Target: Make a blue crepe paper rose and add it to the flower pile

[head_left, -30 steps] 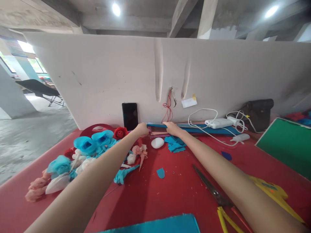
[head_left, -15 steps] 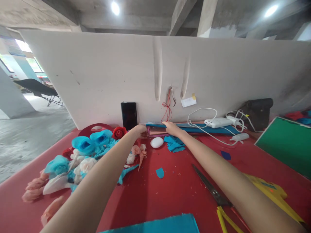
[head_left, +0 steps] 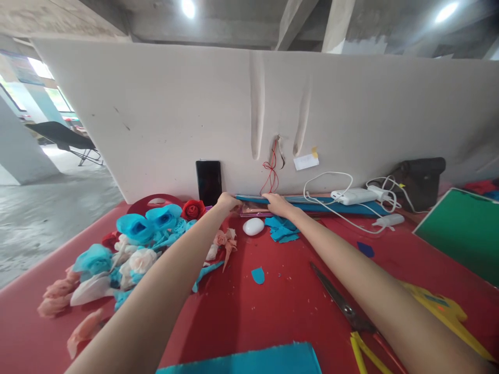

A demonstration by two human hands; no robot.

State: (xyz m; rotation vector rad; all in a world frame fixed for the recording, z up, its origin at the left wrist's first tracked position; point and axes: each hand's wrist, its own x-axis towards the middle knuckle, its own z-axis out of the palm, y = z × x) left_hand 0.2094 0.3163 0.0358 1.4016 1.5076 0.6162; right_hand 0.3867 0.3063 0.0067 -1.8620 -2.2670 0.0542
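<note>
Both arms reach to the back of the red table. My left hand (head_left: 228,202) is closed at the left end of a stack of long, flat crepe paper packets (head_left: 255,209), some in clear wrapping; its fingertips are partly hidden. A little to the right, my right hand (head_left: 276,204) curls its fingers over the front edge of the top blue packet (head_left: 324,205). Just in front of the hands lie a white egg-shaped object (head_left: 253,226) and a crumpled pile of blue crepe paper pieces (head_left: 282,229).
Paper flowers (head_left: 142,259) heap at the left, near a phone (head_left: 209,182) leaning on the white partition. A white charger with cables (head_left: 353,196) rests on the packets. Large scissors (head_left: 346,311), a yellow glue gun (head_left: 438,309) and a green board (head_left: 463,236) lie right; blue paper (head_left: 249,361) lies in front.
My left hand has shifted slightly up and inward at the packets' end. The right hand keeps its place on the stack. The whole view has moved slightly.
</note>
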